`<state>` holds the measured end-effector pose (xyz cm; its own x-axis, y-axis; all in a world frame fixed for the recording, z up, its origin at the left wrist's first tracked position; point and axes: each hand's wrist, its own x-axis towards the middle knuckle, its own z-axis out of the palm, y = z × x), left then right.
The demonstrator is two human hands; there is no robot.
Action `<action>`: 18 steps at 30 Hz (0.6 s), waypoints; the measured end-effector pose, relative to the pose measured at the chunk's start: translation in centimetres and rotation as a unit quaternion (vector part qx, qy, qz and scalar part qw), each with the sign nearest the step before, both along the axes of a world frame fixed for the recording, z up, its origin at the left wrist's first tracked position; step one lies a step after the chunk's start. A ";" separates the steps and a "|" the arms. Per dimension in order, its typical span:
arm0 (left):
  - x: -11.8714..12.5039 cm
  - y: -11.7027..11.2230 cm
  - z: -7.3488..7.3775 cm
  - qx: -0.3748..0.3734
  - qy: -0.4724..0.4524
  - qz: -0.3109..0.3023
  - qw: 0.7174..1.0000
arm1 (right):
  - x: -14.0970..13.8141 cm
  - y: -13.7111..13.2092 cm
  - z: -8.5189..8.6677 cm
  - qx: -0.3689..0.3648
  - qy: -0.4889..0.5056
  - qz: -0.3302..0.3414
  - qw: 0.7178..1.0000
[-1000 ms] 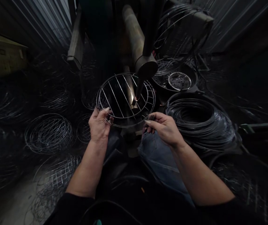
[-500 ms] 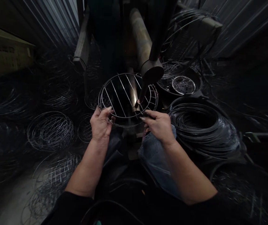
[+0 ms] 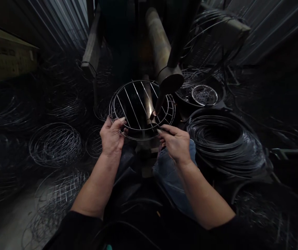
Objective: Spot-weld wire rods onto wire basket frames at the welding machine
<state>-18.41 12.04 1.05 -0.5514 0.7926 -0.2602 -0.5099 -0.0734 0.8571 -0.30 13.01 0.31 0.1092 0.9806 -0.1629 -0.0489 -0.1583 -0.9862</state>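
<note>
A round wire rack [image 3: 133, 104], with a double rim and parallel cross wires, is held level in front of me. My left hand [image 3: 113, 136] is closed on the rim at its front left, thumb on top. At the front right, the pinched fingers of my right hand [image 3: 174, 140] are on the rim; whether a small wire is also between them I cannot make out. A brass-coloured lower bar [image 3: 149, 100] passes under the rack. Above it, a dark slanted rod [image 3: 160, 102] comes down to a copper tip [image 3: 153, 114] among the cross wires near the right side.
A thick metal cylinder [image 3: 159, 41] juts toward me above the rack. At right lie a large wire coil [image 3: 224, 139] and a small bowl [image 3: 204, 94] of short wire pieces in a dark pan. Piled wire rings [image 3: 56, 144] and grids [image 3: 64, 189] cover the left floor.
My right hand has shifted very slightly down and left at the rim. The rack and my left hand are almost where they were; the view has moved a little.
</note>
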 end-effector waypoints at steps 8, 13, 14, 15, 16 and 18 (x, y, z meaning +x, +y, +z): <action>-0.3 0.6 0.5 0.001 0.004 0.004 1.000 | -0.4 0.6 0.7 -0.007 -0.008 0.017 1.000; -0.4 0.9 0.5 0.000 0.004 -0.006 1.000 | -0.2 0.0 -0.6 0.004 0.005 -0.010 1.000; -0.5 1.0 0.5 0.002 0.005 -0.010 1.000 | -0.2 0.0 -0.7 0.010 0.006 -0.012 1.000; -0.6 1.2 0.5 0.002 0.004 -0.014 1.000 | -0.2 0.1 -0.8 0.018 0.005 -0.013 1.000; -0.7 1.4 0.6 0.001 0.003 -0.018 1.000 | -0.2 0.2 -0.8 0.027 0.002 -0.012 1.000; -1.0 1.8 0.7 -0.004 -0.002 -0.025 1.000 | -0.2 0.4 -0.7 0.043 -0.012 -0.008 0.999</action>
<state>-19.37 13.82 1.74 -0.5102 0.8169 -0.2688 -0.5154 -0.0402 0.8560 -0.50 13.37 -0.41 0.1282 0.9889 -0.0755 -0.0274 -0.0726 -0.9970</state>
